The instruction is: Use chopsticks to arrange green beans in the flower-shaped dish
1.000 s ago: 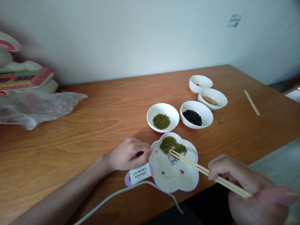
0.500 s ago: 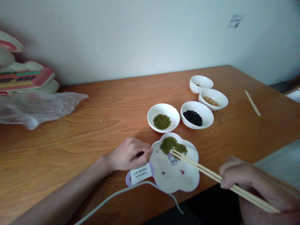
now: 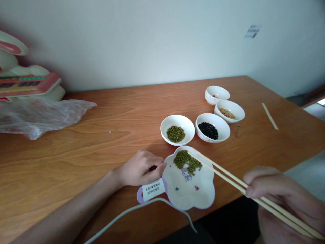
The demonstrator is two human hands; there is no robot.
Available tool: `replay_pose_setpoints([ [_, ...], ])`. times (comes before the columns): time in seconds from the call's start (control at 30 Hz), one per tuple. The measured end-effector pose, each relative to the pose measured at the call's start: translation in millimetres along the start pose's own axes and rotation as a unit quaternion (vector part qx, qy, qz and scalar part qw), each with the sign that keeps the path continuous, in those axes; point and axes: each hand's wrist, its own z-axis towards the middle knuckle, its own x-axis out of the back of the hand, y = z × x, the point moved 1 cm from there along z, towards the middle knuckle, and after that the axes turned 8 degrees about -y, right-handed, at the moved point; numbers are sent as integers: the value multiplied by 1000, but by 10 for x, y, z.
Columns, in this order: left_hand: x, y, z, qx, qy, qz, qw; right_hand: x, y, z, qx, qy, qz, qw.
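My left hand (image 3: 141,167) rests on the table with its fingertips against the left rim of a flower-shaped white plate (image 3: 203,196). A pile of green mung beans (image 3: 187,162) lies in the plate's far half. My right hand (image 3: 281,200) grips a pair of wooden chopsticks (image 3: 228,176). Their tips hover above the far edge of the bean pile, slightly apart. Behind the plate stands a white bowl of green beans (image 3: 177,129).
A bowl of black beans (image 3: 212,127), a bowl of tan beans (image 3: 229,110) and a nearly empty bowl (image 3: 217,94) stand at the back right. A loose stick (image 3: 269,116) lies far right. A plastic bag (image 3: 38,115) is at the left. A grey cable (image 3: 132,211) crosses the near edge.
The chopstick tips have moved from the near side of the bean pile up to its far edge. My right hand drew back to the right. My left hand stayed put.
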Motion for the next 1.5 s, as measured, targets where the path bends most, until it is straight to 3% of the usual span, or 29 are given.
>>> replay_pose_setpoints([
  [0.03,1,0,0,1,0,0,1000,-34,-73,31,18,61,20,998],
  [0.1,2,1,0,0,-1,-2,1000,-134,-181,79,-30,31,60,997],
  [0.23,-1,-7,-4,1,-6,-7,1000,-264,-287,116,-19,-16,38,999],
  [0.4,-7,-15,-8,11,-11,-9,1000,-328,-299,148,-76,-67,40,994],
  [0.67,6,-6,-4,9,-9,-15,1000,-341,-230,168,-49,-98,6,994],
  [0.8,5,-9,-10,11,-10,-9,1000,-365,-217,147,-68,-87,6,994],
  [1.23,4,-11,-2,5,-7,-5,1000,-393,-193,163,-38,-66,10,997],
  [1.5,5,-16,-4,4,-6,-1,1000,-299,-109,118,2,-103,-4,995],
])
